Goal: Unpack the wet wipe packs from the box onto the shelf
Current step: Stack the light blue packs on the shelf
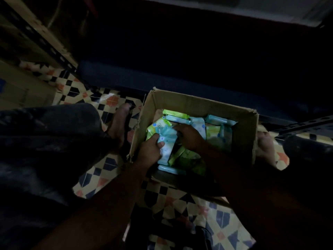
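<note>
Overall, from the head view, we record very dim lighting, with detail legible mainly inside the open cardboard box [194, 103], which stands on a patterned tiled floor [171, 199] just right of centre. We find the box part-filled with wet wipe packs [198, 125] in pale blue and green, some lying flat, others standing on edge, in no clear order. Both forearms reach in from the near side. We observe the left hand [150, 150] at the near left of the box, fingers curled round the edge of a pale blue pack [166, 141], which lies in the box among the others. The right hand [189, 137] is further in, toward the middle, fingers bent down onto the top of that same pack; whether it truly grips or only presses, we cannot tell. A bare foot [119, 121] rests on the tiles just left of the box, and another [265, 148] just beyond its right wall. Dark shelving [45, 42] with a slotted metal upright stands at far left.
</note>
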